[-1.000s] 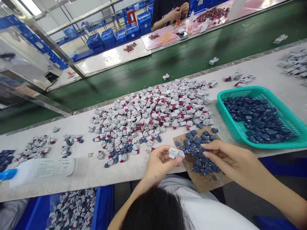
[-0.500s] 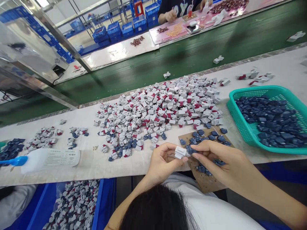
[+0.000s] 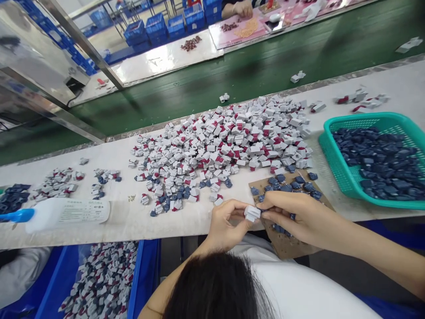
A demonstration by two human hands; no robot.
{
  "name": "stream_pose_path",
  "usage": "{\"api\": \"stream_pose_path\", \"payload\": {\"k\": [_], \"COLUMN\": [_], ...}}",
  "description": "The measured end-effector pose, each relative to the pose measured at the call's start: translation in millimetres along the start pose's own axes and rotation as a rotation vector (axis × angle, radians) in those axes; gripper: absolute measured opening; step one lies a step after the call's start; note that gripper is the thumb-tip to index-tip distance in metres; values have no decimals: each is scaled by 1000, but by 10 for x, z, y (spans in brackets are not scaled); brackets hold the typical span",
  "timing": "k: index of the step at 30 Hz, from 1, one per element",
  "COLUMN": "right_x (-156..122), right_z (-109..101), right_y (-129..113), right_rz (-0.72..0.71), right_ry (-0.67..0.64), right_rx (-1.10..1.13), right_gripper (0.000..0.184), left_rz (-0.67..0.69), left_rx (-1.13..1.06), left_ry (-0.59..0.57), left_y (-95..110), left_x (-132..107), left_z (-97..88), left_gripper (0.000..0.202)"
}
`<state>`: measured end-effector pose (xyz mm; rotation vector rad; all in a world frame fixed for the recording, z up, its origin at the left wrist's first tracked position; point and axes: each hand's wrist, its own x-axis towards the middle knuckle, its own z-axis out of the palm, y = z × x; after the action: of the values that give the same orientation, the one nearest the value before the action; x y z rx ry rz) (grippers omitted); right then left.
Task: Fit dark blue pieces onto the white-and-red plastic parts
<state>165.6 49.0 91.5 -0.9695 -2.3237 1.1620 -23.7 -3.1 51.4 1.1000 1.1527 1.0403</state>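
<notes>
My left hand (image 3: 227, 226) holds a small white plastic part with a red-marked body (image 3: 252, 213) between thumb and fingers, above the front edge of the bench. My right hand (image 3: 299, 217) comes in from the right, its fingertips pinching against that part's right end. A small dark blue part seems held there, mostly hidden by my fingers. Under my right hand lies a brown cardboard sheet (image 3: 288, 246) scattered with loose dark blue plastic parts (image 3: 285, 187). A large heap of white-and-red parts (image 3: 219, 146) spreads just beyond my hands, with some blue parts mixed in at its near edge.
A teal mesh basket (image 3: 335, 164) full of dark blue parts stands at right. A white bottle (image 3: 66, 215) lies at left, and a blue crate (image 3: 146, 283) of parts sits below the bench. Beyond a green conveyor belt (image 3: 232, 75), a co-worker's hand (image 3: 244, 9) works at another bench.
My right hand has moved left off the cardboard and brought a blue part against the white part. My hands are now closer together, and the view has shifted slightly.
</notes>
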Motion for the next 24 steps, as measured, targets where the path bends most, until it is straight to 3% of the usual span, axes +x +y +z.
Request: {"api": "stream_pose_path", "payload": {"k": [4,5,9,10,14,18,24], "right_x": [40,72,309,381,590,622,612], "right_z": [-14,-9,129,186,377,425,515], "right_y": [41,40,-42,-81,-242,-297,-241], "right_rz": [136,176,306,345,548,508,446], "right_ry": [-129,-74,396,438,287,324,511], "right_rx": [249,318,591,670,1011,1048,1043], "right_gripper": [20,22,47,55,71,74,73], "left_rz": [-91,-91,24,55,188,348,377], "left_rx": [26,62,138,131,207,317,431], "left_ry": [-181,-203,-130,-125,-56,53,108], "left_y": [29,45,86,87,73,57,-20], "left_x": [6,18,93,112,158,179,214], "left_z": [-36,-40,8,35,146,208,186], "left_gripper": [21,19,8,9,28,44,50]}}
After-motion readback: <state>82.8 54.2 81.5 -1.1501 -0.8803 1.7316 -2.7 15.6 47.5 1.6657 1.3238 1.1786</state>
